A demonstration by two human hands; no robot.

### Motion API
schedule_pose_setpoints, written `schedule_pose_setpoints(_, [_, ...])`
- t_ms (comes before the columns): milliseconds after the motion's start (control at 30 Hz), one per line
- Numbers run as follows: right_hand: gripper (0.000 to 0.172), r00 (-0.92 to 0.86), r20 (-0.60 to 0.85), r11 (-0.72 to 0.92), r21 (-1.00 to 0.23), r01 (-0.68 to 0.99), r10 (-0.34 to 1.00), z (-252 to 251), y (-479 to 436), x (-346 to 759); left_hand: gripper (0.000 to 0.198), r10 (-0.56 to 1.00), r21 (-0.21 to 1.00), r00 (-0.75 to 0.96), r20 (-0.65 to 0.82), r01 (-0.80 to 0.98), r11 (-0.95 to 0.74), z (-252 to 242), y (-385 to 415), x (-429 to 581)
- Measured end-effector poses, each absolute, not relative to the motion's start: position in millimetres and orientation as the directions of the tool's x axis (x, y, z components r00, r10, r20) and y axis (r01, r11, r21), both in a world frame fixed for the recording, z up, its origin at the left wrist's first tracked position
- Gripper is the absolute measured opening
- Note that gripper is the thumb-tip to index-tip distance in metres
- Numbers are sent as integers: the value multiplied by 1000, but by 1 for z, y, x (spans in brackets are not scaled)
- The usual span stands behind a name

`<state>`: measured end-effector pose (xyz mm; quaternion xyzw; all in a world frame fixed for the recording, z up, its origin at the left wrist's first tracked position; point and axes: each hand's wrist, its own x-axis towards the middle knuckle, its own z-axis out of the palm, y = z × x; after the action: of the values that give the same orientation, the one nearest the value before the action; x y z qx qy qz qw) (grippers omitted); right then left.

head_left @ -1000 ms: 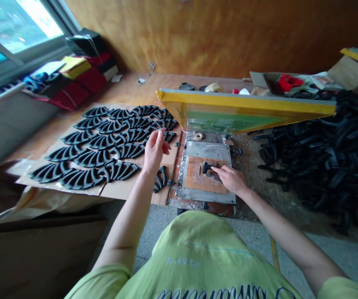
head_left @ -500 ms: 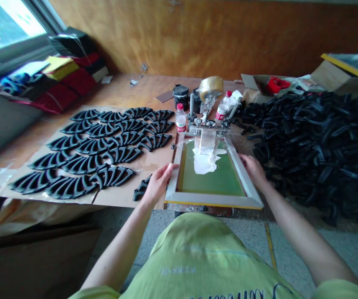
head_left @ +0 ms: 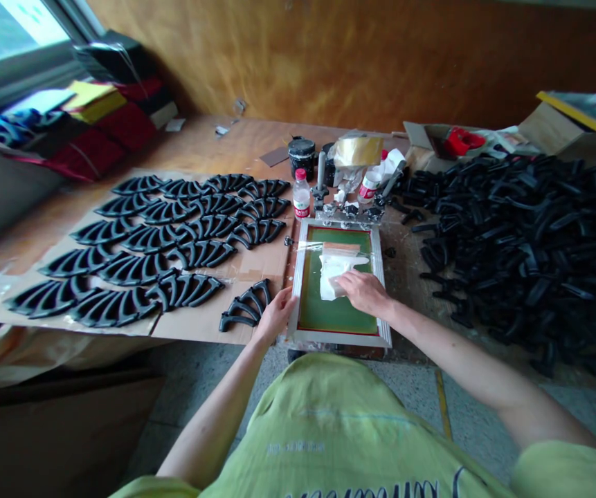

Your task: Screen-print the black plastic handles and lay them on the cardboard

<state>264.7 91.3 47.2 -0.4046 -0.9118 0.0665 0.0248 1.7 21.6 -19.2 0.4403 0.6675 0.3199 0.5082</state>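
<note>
A metal-edged frame with a green mesh (head_left: 339,311) lies flat at the table's front edge, below a clamp (head_left: 349,213). My left hand (head_left: 278,311) grips the frame's left side near its front corner. White paste (head_left: 330,280) is spread over the upper middle of the mesh. A squeegee with a wooden top edge (head_left: 342,247) rests in the paste. My right hand (head_left: 364,292) is over the mesh, its fingers closed at the right edge of the white patch; what they pinch is too small to make out.
Rows of black curved parts (head_left: 136,266) lie on cardboard at the left. A heap of similar black pieces (head_left: 526,235) covers the right. Behind the frame stand a bottle (head_left: 301,196), a black tub (head_left: 301,159) and a tape roll (head_left: 358,151).
The frame has come down from a raised tilt to lie flat. My right hand has let go of its right side and moved left over the mesh. My left hand has shifted slightly lower.
</note>
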Motion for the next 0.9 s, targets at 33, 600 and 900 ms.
schedule_pose_setpoints(33, [26,-720,-18,710,-150,688,694,49,87,270,56,913,872,-99,-396,272,407,-19,21,2])
schedule_pose_setpoints(600, [28,-578,90,582,-222,782,811,72,110,262,66,898,887,-36,-438,146,438,5,22,3])
schedule_pose_setpoints(900, [48,4,411,191,-432,881,912,135,189,340,54,981,988,-119,-150,-54,144,103,58,9])
